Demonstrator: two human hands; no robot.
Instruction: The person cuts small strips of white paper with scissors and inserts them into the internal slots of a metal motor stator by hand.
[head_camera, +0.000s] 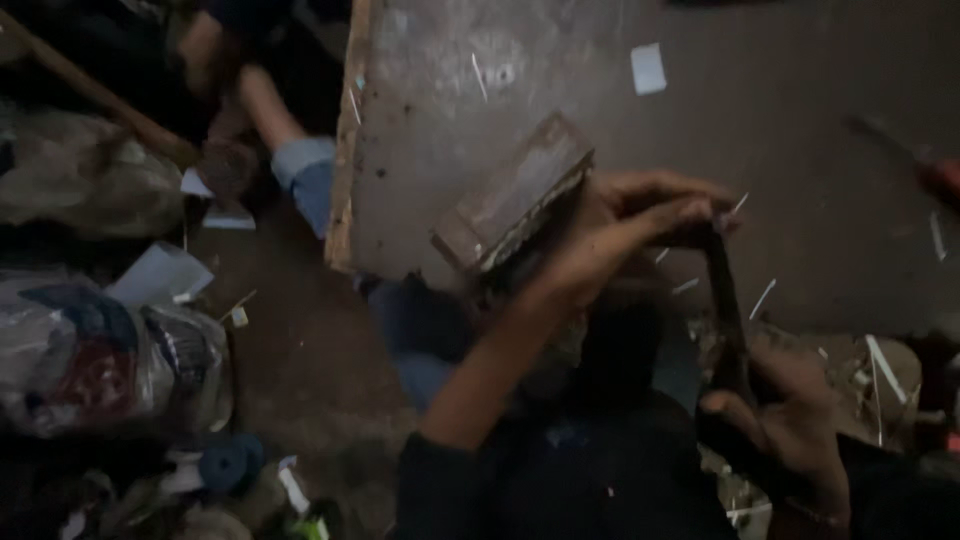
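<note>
Hands: our left hand (620, 235) presses the grey rectangular wooden block (515, 195) at the worn board (420, 130) edge.
Grip: our right hand (790, 415) clasps a dark narrow blade (728, 310) upright beside it.

Both my hands up and closed, left reaching ahead, right drawn in low.

My left hand (625, 225) is stretched forward, forearm bare and slanting up from the dark sleeve at my elbow; fingers curl over, fingertips (715, 205) pinched together at the far end of the grip. My right hand (785, 415) sits nearer my body, below and right of the left grip, palm turned inward, fingers wrapped shut, thumb on the near side, wrist bent. The two grips are well apart. Dim light blurs my knuckles.
</note>
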